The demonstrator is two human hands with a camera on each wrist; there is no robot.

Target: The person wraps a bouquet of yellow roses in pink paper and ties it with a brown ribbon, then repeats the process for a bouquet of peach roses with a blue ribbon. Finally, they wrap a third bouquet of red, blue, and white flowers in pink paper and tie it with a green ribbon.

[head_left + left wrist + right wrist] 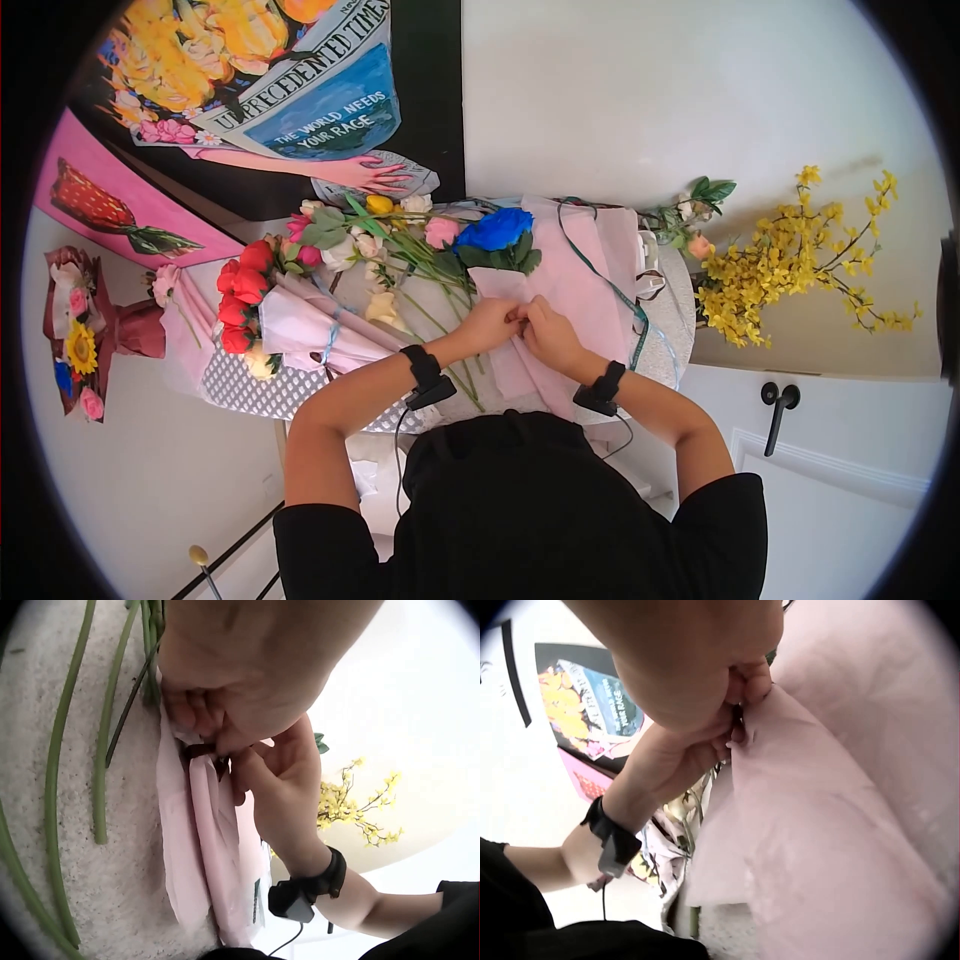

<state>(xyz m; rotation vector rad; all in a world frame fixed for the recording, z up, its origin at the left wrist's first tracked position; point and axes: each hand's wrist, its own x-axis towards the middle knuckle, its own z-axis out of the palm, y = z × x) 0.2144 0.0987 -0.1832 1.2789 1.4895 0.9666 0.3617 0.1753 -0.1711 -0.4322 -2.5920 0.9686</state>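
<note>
Both hands meet at a gathered fold of pink wrapping paper (547, 378), beside a blue flower (497, 230) with green leaves. My left hand (490, 326) has its fingers curled in and pinches at the gather. Close against it, my right hand (552, 335) pinches there too, thumb and fingertips together. Between the fingertips in the left wrist view a small dark brown strip (199, 751) crosses the pink paper (182, 847); which hand holds it I cannot tell. The right wrist view shows the paper (817, 825) spreading out from the fingers, which partly hide the gather.
Loose green stems (425, 312) lie left of the paper. Farther left are red roses (243, 290) and a pink-wrapped bouquet (310, 325). A dark green ribbon (600, 272) trails over the paper's right part. Yellow blossoms (750, 290) stand beyond the table's right end.
</note>
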